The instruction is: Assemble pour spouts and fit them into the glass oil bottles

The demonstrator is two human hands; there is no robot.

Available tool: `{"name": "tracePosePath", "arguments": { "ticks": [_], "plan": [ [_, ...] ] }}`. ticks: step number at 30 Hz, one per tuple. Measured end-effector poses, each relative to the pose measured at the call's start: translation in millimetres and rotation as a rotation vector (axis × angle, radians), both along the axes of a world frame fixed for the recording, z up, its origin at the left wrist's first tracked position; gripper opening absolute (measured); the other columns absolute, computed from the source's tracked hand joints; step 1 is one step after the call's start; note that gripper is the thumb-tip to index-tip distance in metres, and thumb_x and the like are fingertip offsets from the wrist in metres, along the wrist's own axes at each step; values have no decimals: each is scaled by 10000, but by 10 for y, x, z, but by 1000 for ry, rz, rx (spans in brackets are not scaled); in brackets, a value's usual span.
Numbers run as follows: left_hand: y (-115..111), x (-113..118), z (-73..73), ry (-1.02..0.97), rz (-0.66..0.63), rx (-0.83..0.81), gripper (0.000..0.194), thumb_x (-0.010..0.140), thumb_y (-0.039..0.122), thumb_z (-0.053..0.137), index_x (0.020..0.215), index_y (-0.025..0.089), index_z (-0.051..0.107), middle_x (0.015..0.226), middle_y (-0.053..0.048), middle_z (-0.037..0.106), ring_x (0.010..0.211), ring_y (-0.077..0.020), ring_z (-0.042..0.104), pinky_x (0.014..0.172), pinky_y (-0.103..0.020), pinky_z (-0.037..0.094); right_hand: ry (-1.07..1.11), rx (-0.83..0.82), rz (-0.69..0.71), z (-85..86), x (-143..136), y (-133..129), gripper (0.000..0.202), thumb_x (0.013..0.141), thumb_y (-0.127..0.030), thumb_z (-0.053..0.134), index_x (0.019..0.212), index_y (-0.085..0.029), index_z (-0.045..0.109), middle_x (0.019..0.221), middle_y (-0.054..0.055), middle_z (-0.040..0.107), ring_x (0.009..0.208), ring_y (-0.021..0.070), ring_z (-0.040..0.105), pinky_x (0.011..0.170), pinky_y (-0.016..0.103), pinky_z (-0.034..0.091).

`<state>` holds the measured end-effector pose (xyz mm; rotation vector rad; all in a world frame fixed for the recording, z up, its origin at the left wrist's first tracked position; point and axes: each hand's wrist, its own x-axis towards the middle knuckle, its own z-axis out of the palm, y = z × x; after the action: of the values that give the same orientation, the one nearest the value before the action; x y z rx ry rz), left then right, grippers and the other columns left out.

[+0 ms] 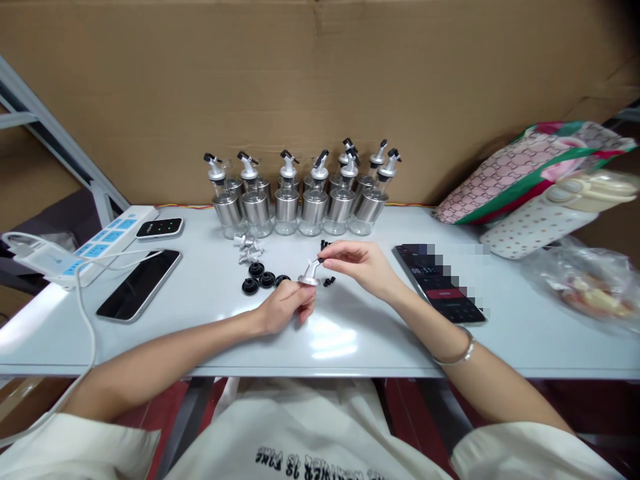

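My left hand [287, 307] is closed round the base of a silver pourer spout [311, 272], held just above the table. At the spout's upper tip, my right hand [361, 265] pinches a small black cap [321, 259]. Left of the spout lie several silver spout pieces [250, 251] and several black ring-shaped stoppers [251, 286]. Small black caps [329, 281] lie near my right fingers, some partly hidden behind them. Glass and metal bottles [287, 208] stand in rows behind, those in front topped with silver spouts with black tips.
On the left are a power strip [123, 230], a white cable, a small device [160, 229] and a phone [140, 285]. A second phone [440, 283], a dotted bottle [543, 223], a patterned bag [505, 177] and a plastic bag [590, 287] lie on the right. Cardboard [320, 100] stands behind.
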<state>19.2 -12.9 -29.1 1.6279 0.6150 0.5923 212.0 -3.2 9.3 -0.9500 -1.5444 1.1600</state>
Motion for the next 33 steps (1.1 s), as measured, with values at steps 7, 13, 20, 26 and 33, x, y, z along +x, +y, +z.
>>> {"name": "tracePosePath", "arguments": {
  "ticks": [7, 13, 20, 26, 33],
  "plan": [
    [6, -5, -28, -3, -2, 14, 510, 904, 542, 347, 541, 186, 386, 483, 5, 484, 483, -102, 416, 573, -263, 347, 281, -332, 191, -7, -40, -16, 264, 774, -330, 700, 1008, -209, 722, 904, 40, 650, 695, 104, 521, 643, 265, 405],
    [5, -8, -35, -12, -11, 29, 515, 910, 541, 347, 546, 181, 404, 481, 7, 487, 485, -102, 422, 585, -260, 359, 395, -496, 297, 28, -62, -61, 276, 747, -248, 721, 1015, -190, 699, 1014, 78, 672, 717, 106, 540, 637, 252, 405],
    [-2, -10, -19, 2, -24, 36, 507, 915, 517, 351, 545, 176, 417, 492, 7, 495, 496, -101, 430, 593, -257, 367, 453, -534, 325, 5, -38, -43, 384, 746, -202, 708, 1104, -214, 571, 937, 48, 679, 578, 73, 467, 621, 248, 394],
    [5, -13, -26, 8, -28, 39, 516, 921, 510, 348, 534, 176, 421, 497, 5, 497, 499, -102, 424, 602, -264, 366, 494, -542, 313, -8, -69, -51, 488, 654, -185, 763, 1038, -247, 468, 876, 9, 674, 546, 72, 448, 617, 250, 368],
    [-7, -11, -21, -17, -10, 16, 507, 916, 525, 352, 545, 182, 397, 487, 8, 488, 487, -103, 421, 582, -265, 359, 472, -501, 263, 13, -120, -74, 387, 678, -222, 744, 1020, -231, 564, 885, 13, 661, 600, 93, 484, 664, 278, 411]
  ]
}}
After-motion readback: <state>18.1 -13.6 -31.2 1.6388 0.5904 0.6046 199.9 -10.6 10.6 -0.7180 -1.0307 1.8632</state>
